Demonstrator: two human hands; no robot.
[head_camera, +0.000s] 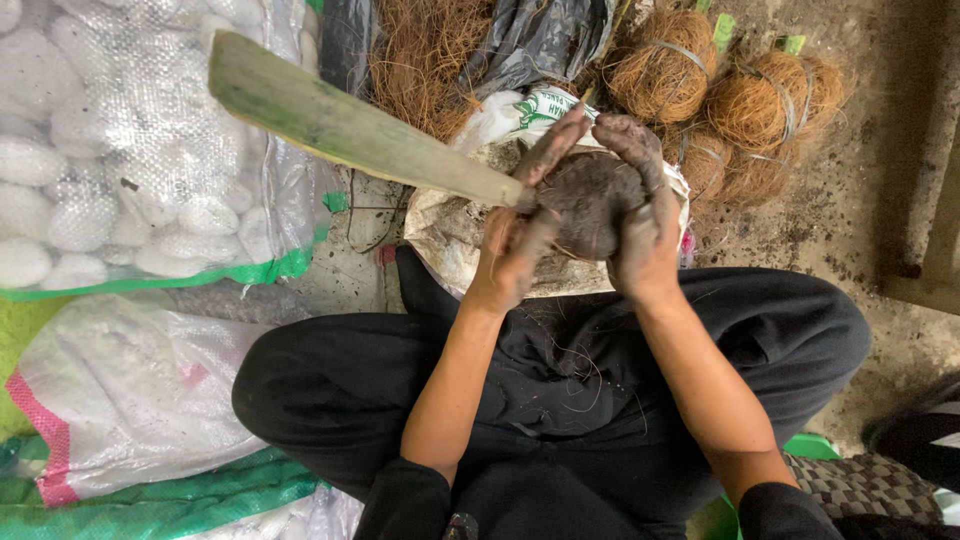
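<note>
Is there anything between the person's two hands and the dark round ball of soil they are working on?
Nothing visible: the left hand and right hand both press directly on the dark round soil ball, held above a white woven sack.

Two hands, left hand (515, 255) and right hand (645, 215). One dark soil ball (592, 200) between them. One flat wooden paddle (350, 125). Four bound coir balls (745, 105) visible at upper right; others may be hidden. One clear sack of white pellets (130, 150). One white woven sack (130, 390) at lower left. One white bag (455, 235) under the hands.
</note>
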